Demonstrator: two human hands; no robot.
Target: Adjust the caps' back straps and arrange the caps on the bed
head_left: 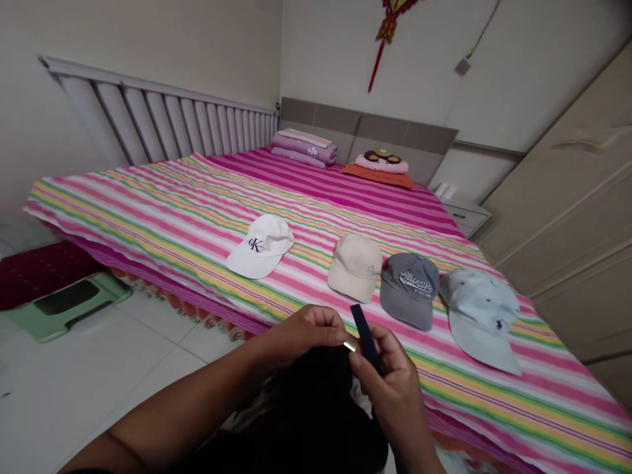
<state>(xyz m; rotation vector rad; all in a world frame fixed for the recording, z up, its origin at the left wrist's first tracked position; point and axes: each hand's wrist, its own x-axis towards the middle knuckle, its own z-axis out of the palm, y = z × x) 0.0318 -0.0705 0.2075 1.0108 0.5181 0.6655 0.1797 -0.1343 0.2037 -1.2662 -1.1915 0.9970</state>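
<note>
My left hand (318,329) is closed, its thumb and fingers pinching at a small gold-coloured metal buckle (350,343). Just beside it, my right hand (388,368) grips a dark navy strap (363,328), whose free end sticks up toward the bed. Directly below both hands lies a black mass (316,388); whether it is a cap or clothing, I cannot tell. In front of the hands, a beige cap (355,266) and a grey cap (409,289) with white lettering rest on the bed. A white cap (264,247) lies to the left, a pale blue cap (481,316) to the right.
A striped sheet (197,217) covers the bed. Folded bedding (303,148) and a pillow (382,164) sit by the headboard (375,135). On the left are a radiator (168,122) and a green stool (69,303); a wardrobe (567,197) stands on the right.
</note>
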